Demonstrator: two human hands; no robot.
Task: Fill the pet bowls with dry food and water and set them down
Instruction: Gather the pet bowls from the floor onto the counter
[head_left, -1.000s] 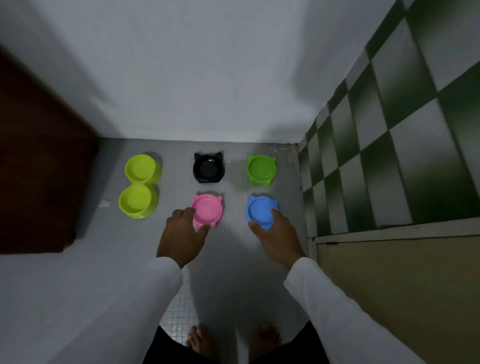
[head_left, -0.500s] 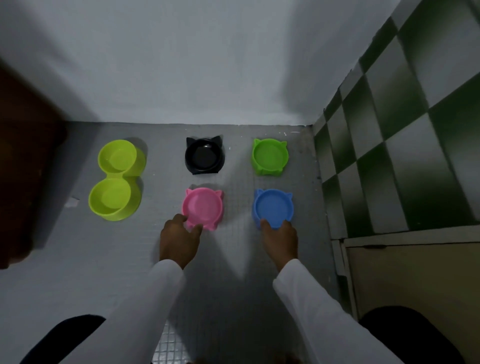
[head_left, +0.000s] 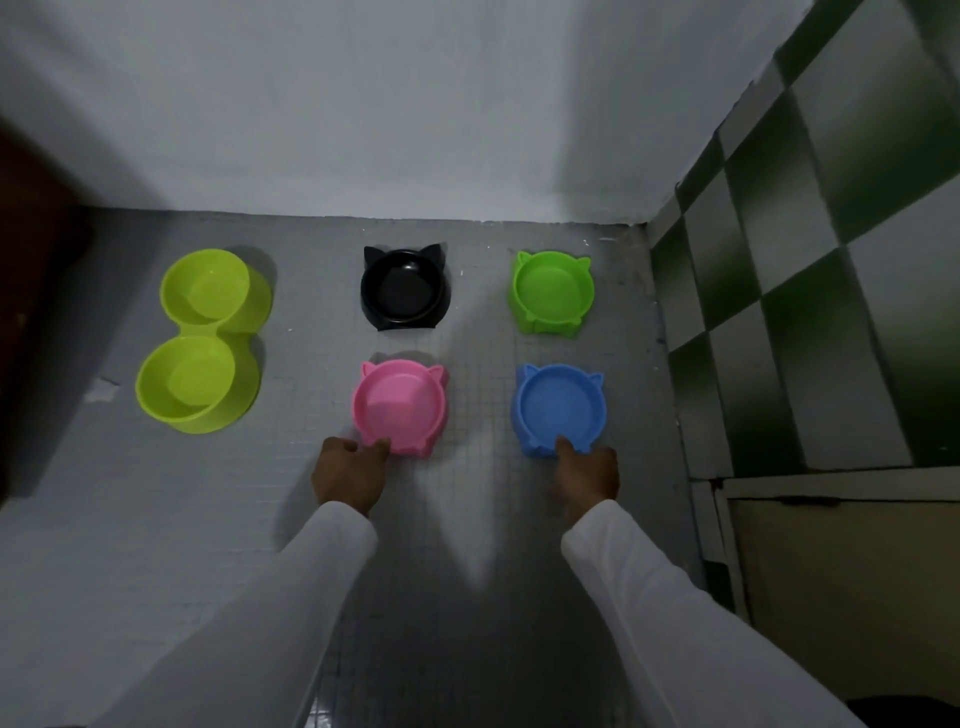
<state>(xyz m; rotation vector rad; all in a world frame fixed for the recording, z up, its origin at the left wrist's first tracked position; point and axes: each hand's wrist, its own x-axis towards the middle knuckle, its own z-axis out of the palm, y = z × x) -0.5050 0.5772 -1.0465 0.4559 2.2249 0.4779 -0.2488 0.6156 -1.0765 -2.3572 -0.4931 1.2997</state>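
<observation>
While all five bowls sit empty on the floor (head_left: 270, 519), the left hand (head_left: 349, 474) grips the pink bowl (head_left: 400, 409) at 6 o'clock and the right hand (head_left: 588, 474) grips the blue bowl (head_left: 559, 410), so filling apparently remains undone.

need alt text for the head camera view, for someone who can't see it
Looking down at a grey floor, the left hand touches a pink bowl and the right hand a blue bowl. Behind sit black and green bowls; a lime double bowl lies left. All look empty.
</observation>
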